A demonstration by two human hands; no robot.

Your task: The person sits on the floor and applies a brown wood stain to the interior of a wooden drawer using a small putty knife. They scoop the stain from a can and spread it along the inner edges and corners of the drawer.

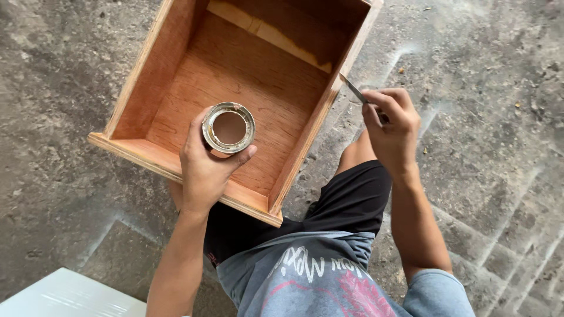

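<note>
My left hand [205, 167] grips a small open metal can [229, 127] of brown paste, held over the inside of an open wooden box [147, 70]. My right hand [392, 126] holds a thin metal blade, a putty knife [354, 91], by its handle. The blade tip touches the top edge of the box's right wall. The box rests tilted against my knees, its open side facing up at me.
The rough grey concrete floor [59, 176] has paler paved blocks [499, 235] at lower right. A white flat object [64, 296] lies at the bottom left corner. My black shorts and grey shirt fill the lower middle.
</note>
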